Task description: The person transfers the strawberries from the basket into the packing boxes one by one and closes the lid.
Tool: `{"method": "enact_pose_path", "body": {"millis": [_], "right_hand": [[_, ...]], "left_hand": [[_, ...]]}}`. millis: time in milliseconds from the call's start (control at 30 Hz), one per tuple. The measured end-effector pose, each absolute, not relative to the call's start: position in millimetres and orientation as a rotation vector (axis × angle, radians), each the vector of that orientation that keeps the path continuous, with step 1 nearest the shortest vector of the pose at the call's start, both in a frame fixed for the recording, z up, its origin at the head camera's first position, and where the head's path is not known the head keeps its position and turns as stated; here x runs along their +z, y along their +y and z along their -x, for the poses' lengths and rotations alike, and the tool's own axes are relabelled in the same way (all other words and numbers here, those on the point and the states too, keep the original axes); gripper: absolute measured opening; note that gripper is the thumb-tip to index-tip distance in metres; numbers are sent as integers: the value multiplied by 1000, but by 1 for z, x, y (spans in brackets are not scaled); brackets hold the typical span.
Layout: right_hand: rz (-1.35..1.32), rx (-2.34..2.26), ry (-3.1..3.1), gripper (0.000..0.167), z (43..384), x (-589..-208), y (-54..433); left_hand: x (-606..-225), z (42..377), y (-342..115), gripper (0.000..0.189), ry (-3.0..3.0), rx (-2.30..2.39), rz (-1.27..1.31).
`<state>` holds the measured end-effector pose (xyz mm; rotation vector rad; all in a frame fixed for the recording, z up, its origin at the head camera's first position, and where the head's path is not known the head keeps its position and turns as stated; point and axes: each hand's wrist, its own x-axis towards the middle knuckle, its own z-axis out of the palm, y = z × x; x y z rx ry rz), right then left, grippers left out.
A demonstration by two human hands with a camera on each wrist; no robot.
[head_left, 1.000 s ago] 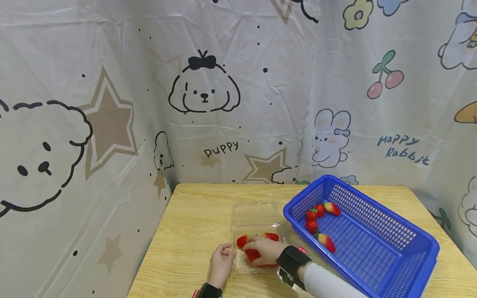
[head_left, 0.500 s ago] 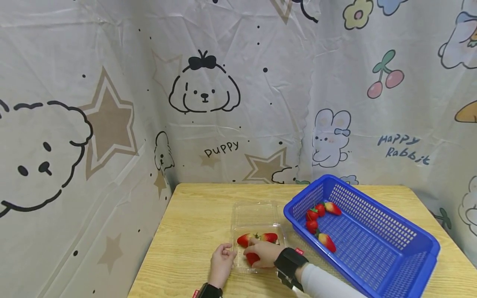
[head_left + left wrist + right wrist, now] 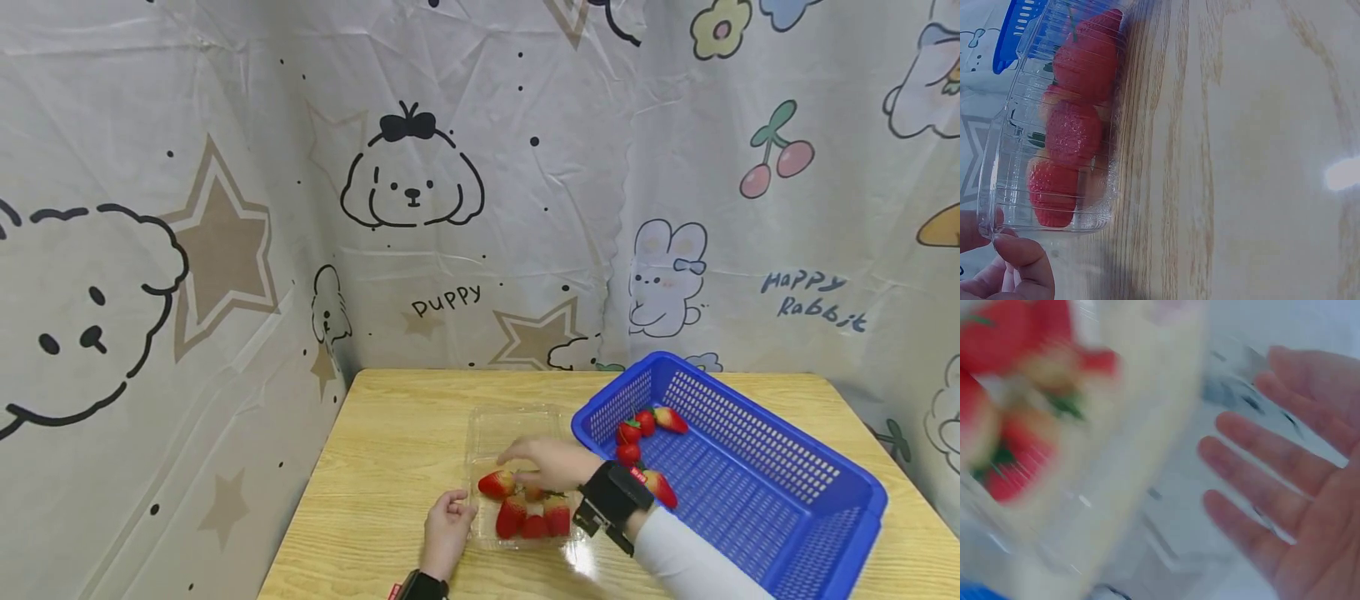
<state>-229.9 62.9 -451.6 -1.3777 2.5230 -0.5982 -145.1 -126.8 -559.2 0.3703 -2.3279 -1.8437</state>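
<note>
We are pinching the rim of a clear container (image 3: 486,527) with our left hand (image 3: 447,529) while our right hand (image 3: 553,462), fingers spread and empty, is hovering over it; strawberries (image 3: 511,517) are lying inside the container, and a blue basket (image 3: 750,508) is standing to its right.

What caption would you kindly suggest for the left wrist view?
A left hand pinches the edge of a clear container holding strawberries.
</note>
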Motion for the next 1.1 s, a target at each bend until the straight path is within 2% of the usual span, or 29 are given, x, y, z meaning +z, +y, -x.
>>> {"method": "enact_pose_path", "body": {"millis": [133, 233, 467, 867, 1100], "right_hand": [[1486, -877, 2752, 29, 247, -422, 90], [1504, -1074, 2953, 34, 261, -416, 112], [1113, -1234, 3188, 54, 281, -429, 161], [595, -884, 2938, 67, 275, -487, 217], [476, -705, 2681, 74, 264, -501, 235]], "left_hand": [[-558, 145, -127, 26, -2326, -1843, -365], [-559, 145, -127, 26, -2323, -1843, -373], [-559, 145, -128, 26, -2321, -1832, -374], [-559, 145, -127, 26, -2328, -1833, -380], [-560, 145, -126, 26, -2321, -1840, -381]]}}
